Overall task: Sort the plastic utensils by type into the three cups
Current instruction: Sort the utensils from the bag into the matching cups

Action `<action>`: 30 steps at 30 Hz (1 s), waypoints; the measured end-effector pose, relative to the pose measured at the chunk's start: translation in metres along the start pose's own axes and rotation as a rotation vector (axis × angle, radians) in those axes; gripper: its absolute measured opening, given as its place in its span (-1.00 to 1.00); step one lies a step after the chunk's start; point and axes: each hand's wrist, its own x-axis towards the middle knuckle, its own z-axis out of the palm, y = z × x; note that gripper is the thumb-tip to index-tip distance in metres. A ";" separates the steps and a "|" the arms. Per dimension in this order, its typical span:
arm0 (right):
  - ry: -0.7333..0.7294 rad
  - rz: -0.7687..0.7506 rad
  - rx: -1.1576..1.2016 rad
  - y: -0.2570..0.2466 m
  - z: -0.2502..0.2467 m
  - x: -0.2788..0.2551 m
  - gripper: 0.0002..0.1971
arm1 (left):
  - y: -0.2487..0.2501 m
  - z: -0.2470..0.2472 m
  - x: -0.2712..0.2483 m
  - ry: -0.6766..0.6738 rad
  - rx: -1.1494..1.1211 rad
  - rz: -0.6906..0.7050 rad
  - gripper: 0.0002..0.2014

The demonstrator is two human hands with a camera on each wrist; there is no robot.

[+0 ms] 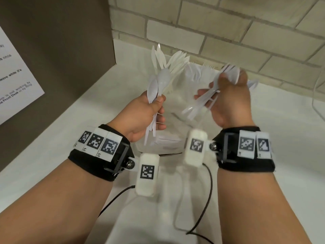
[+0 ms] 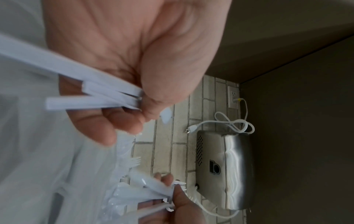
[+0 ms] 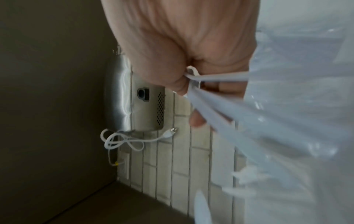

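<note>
From the head view, the left hand (image 1: 140,115) grips a fanned bundle of white plastic spoons and knives (image 1: 162,67), bowls and blades pointing up. The right hand (image 1: 228,101) clutches a bundle of forks (image 1: 207,99), tines far, handles slanting near-left. Both are held above a clear, crinkled plastic bag (image 1: 175,110) lying on the white surface (image 1: 88,120); more utensils lie inside it, blurred. No cups can be made out. Only the wrist views show a brushed-metal appliance (image 2: 226,169) with a perforated panel, its coiled white cord (image 2: 229,122) unplugged, against pale brick tile.
</note>
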 end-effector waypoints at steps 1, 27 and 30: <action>0.044 -0.052 -0.039 -0.003 -0.004 0.013 -0.68 | 0.001 0.002 0.003 0.008 0.034 0.006 -0.87; 0.067 -0.449 -0.509 0.042 0.015 0.154 -0.78 | 0.012 0.018 0.035 -0.029 -0.011 -0.062 -0.92; 0.012 -0.457 -0.759 0.049 0.013 0.153 -0.73 | 0.011 0.019 0.034 -0.029 -0.011 -0.064 -0.92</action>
